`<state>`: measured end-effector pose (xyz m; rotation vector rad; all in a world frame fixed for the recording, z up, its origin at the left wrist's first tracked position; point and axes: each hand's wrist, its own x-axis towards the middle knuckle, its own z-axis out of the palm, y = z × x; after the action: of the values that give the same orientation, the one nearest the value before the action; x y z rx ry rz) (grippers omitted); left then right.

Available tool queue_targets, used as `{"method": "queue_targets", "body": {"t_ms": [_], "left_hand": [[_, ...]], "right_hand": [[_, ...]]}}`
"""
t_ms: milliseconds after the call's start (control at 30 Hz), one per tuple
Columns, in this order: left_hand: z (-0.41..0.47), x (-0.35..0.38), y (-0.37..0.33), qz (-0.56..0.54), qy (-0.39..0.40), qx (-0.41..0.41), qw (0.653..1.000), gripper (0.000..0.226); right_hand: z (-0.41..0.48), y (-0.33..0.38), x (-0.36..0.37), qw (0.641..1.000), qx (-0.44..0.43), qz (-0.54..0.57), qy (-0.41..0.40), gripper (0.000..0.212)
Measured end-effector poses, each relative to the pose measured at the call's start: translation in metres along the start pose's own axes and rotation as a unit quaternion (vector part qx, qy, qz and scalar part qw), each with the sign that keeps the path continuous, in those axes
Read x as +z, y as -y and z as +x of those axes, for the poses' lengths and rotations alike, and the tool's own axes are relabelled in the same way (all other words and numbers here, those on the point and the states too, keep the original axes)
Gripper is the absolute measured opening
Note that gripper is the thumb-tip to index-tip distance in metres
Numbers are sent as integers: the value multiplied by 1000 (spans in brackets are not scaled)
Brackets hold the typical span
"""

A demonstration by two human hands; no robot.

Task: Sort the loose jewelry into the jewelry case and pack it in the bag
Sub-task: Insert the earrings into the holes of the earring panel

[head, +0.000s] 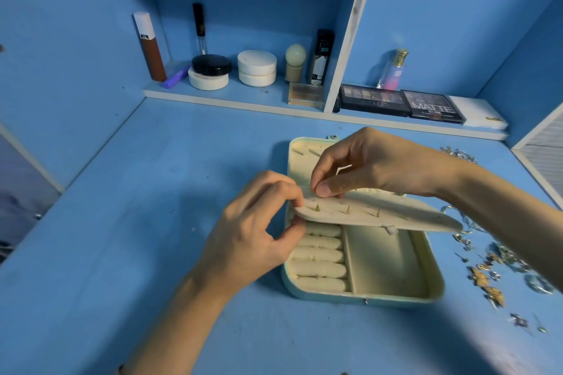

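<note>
Fingers (pixel 285 192) of your left hand (pixel 253 231) curl over the left end of the earring panel (pixel 396 218), thumb beneath, holding it lifted above the open jewelry case (pixel 359 298). The fingertips (pixel 327 186) of your right hand (pixel 374 161) pinch together at the panel's far edge; whether a stud sits between them is hidden. The panel looks thin, padded and bendy, so grip close to where you press. The small posts (pixel 347 209) poking through it probably bend or snag easily. The loose jewelry (pixel 487 277) lies scattered on the table (pixel 152 192) right of the case, apart from both hands.
</note>
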<state>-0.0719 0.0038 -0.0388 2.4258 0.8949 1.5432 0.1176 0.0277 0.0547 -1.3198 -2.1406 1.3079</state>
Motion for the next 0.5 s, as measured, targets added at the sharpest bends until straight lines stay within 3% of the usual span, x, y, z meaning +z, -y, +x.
{"method": "queue_targets", "body": {"t_ms": [233,500], "left_hand": [[0,1,1,3,-8,3,1000,20],[0,2,1,9,-12,4,1000,22]], "right_hand": [[2,6,1,998,-8,-67,12,8],[3,12,-2,997,-12,-70,42,9]]}}
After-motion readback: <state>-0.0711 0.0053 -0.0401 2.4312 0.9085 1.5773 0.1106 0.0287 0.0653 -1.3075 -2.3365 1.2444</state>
